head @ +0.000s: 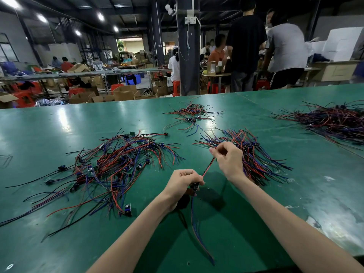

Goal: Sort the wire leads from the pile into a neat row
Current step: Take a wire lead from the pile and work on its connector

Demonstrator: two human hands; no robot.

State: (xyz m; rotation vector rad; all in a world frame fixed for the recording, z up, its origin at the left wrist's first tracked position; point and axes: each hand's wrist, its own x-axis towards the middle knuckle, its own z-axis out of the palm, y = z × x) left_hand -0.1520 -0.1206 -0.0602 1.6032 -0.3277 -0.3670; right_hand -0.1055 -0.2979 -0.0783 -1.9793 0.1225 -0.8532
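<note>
Wire leads: a loose pile [118,164] lies toward the left side of the green table [59,119]. Red, black and blue strands cross every way, with small boards mixed through.

Combed bundle [260,154] sits right of centre, its strands roughly parallel and fanned toward the right edge. It reads as the row in progress.

One lead [207,168] is held above the table, near the middle of the near edge. Left hand [181,184]: fingers curled round the board end, blue and red tails hanging toward the near edge. Right hand [230,160]: thumb and forefinger pinch the red-black pair, which is drawn taut between the hands.

Judgement: partway through. The tangled pile looks at least as big as the combed bundle, so plenty is left.

Small cluster [193,113] lies toward the far edge and a large heap [334,119] by the far right corner. Cannot tell whether either belongs to this job.
</note>
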